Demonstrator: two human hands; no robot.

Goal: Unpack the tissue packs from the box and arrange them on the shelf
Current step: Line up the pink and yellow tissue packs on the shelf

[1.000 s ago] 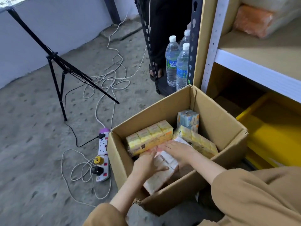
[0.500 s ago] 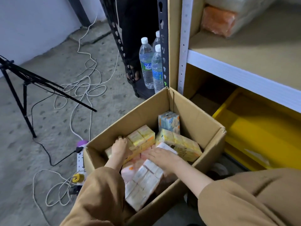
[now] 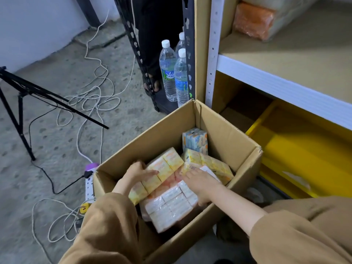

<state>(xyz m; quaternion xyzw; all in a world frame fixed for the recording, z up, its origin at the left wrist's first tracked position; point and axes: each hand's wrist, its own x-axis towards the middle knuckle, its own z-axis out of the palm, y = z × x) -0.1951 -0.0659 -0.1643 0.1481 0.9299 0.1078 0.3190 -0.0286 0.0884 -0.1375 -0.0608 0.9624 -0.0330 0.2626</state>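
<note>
An open cardboard box (image 3: 231, 134) stands on the floor with several tissue packs inside. My left hand (image 3: 138, 171) grips the left end of a long yellow tissue pack (image 3: 167, 166) that lies tilted across the box. My right hand (image 3: 201, 182) rests flat on a white and pink tissue pack (image 3: 171, 205) and touches another yellow pack (image 3: 213, 164) at the right. A small blue and yellow pack (image 3: 194, 140) stands upright at the back. The shelf (image 3: 297, 60) rises right of the box, its board mostly bare.
An orange wrapped bundle (image 3: 253, 20) lies at the back of the shelf. A yellow bin (image 3: 308, 149) sits under the board. Three water bottles (image 3: 168, 71) stand behind the box. White cables (image 3: 91, 96), a power strip (image 3: 89, 184) and a tripod (image 3: 21, 100) occupy the floor at left.
My left hand moved from the white pack to the left end of the long yellow pack and took hold of it. My right hand stayed on the packs. The camera turned right.
</note>
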